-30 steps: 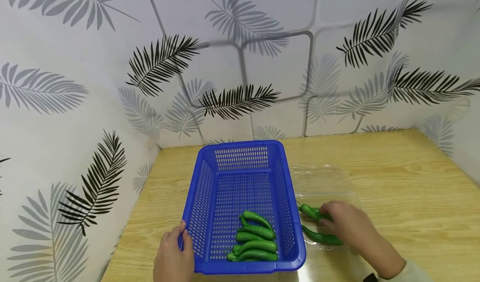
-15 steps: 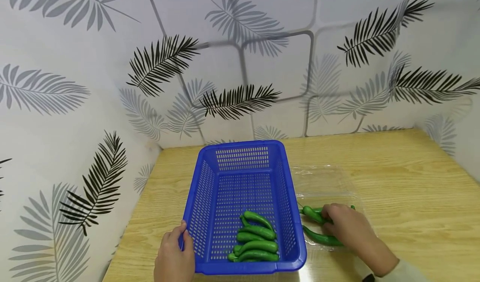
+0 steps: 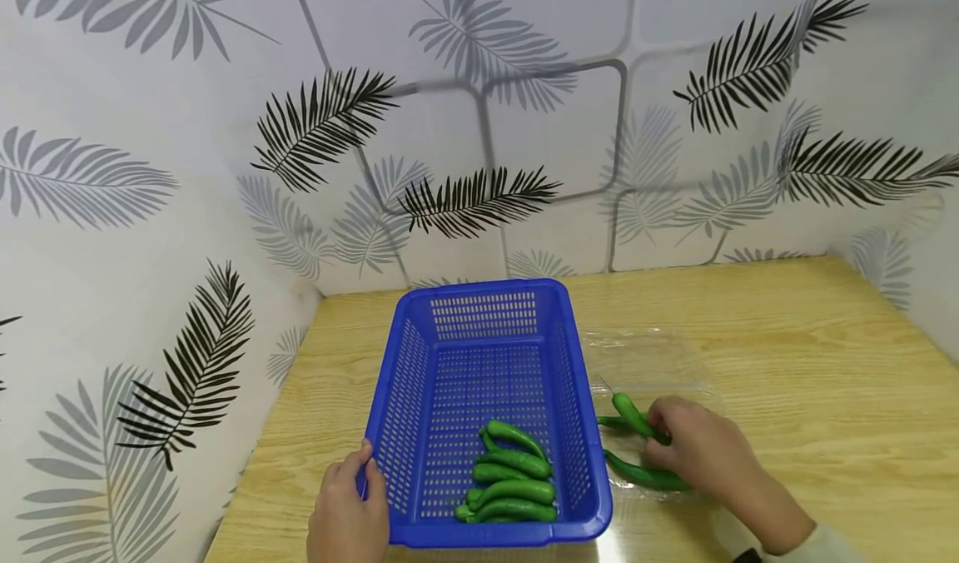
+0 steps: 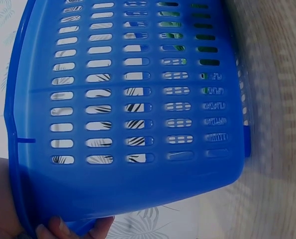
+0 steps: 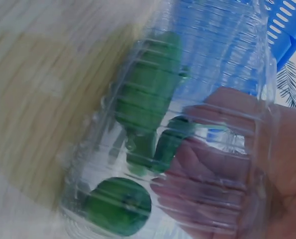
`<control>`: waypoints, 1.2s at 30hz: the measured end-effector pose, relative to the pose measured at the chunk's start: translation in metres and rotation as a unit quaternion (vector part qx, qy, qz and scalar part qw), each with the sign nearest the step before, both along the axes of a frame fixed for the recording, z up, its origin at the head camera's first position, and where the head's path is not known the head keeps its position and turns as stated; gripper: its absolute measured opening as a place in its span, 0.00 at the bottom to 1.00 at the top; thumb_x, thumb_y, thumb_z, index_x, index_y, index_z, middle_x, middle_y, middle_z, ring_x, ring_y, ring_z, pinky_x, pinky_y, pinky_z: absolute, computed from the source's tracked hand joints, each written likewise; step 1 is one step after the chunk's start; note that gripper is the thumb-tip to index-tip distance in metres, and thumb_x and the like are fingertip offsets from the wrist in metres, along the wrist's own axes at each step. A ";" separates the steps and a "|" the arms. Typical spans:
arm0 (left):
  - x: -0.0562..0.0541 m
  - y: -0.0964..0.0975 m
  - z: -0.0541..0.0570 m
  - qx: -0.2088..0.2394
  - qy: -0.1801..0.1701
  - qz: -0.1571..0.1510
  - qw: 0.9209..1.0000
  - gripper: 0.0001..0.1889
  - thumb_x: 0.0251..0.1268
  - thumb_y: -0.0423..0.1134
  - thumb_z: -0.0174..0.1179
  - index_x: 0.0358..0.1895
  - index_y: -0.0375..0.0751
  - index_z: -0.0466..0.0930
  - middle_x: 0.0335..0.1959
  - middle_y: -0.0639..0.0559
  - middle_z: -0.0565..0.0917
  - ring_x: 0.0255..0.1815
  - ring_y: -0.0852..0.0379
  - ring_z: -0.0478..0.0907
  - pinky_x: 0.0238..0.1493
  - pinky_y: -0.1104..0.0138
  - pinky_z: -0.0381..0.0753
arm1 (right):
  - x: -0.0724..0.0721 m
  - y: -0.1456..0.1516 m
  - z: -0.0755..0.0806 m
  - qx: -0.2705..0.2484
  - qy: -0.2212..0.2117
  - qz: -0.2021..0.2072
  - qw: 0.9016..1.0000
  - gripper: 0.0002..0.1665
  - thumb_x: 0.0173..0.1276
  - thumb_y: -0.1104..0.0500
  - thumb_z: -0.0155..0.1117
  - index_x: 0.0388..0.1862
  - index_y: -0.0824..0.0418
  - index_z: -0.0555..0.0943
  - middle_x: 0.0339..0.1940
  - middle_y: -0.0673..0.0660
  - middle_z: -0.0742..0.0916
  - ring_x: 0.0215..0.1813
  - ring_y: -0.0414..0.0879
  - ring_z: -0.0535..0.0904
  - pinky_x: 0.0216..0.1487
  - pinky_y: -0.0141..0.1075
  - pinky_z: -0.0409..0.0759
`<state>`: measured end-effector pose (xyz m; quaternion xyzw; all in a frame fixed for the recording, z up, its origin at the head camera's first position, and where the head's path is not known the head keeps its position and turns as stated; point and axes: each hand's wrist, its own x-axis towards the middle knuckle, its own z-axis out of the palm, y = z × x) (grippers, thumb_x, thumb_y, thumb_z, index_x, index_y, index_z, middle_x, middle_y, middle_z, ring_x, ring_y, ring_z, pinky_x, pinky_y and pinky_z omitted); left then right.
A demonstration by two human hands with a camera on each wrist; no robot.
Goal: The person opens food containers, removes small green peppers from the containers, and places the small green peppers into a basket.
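Note:
My left hand [image 3: 348, 505] grips the left rim of a blue plastic basket [image 3: 494, 533] near its front corner; the left wrist view shows its fingers [image 4: 58, 228] at the rim. Several green peppers [image 3: 513, 490] lie side by side in the basket's front right part. To the right, my right hand [image 3: 700, 442] pinches one green pepper [image 3: 631, 413], its stem end tilted up. Below it, another long green pepper [image 3: 648, 475] lies in a clear plastic container [image 3: 640, 359]. Through the container's ribbed wall, the right wrist view shows the hand and the peppers [image 5: 150, 84].
A pale wooden table [image 3: 809, 363] carries everything. The container's lid is folded back behind it, and its left side sits close against the basket. A leaf-patterned wall covering [image 3: 554, 146] rises behind the table.
My right hand has drawn up one pepper, which now tilts with its stem end higher, above the others in the container. The left hand and basket have stayed in place.

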<state>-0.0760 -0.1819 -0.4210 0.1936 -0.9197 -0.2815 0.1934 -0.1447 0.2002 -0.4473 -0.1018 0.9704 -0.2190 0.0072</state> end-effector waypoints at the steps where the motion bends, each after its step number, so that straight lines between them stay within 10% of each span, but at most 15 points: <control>1: 0.000 0.000 0.000 0.000 0.000 0.000 1.000 0.15 0.72 0.35 0.60 0.56 0.36 0.87 0.47 0.35 0.88 0.42 0.28 0.87 0.35 0.41 0.83 | 0.000 0.000 0.002 -0.004 -0.003 -0.003 1.000 0.12 0.57 0.55 0.75 0.36 0.56 0.83 0.30 0.47 0.81 0.31 0.42 0.72 0.28 0.38 0.71; 22: 0.001 -0.001 -0.001 -0.001 0.011 -0.001 1.000 0.15 0.72 0.35 0.60 0.56 0.37 0.87 0.47 0.36 0.88 0.42 0.27 0.86 0.36 0.39 0.83 | 0.021 -0.028 0.039 -0.087 0.150 0.029 0.984 0.13 0.56 0.59 0.76 0.40 0.53 0.84 0.32 0.41 0.84 0.36 0.34 0.78 0.34 0.32 0.80; 36: 0.000 0.000 0.001 0.001 0.001 -0.004 1.000 0.16 0.72 0.36 0.59 0.57 0.36 0.87 0.46 0.36 0.87 0.42 0.28 0.86 0.36 0.40 0.84 | 0.031 -0.050 0.040 -0.117 0.268 0.145 0.945 0.18 0.51 0.64 0.77 0.38 0.48 0.82 0.34 0.37 0.83 0.36 0.29 0.77 0.34 0.26 0.80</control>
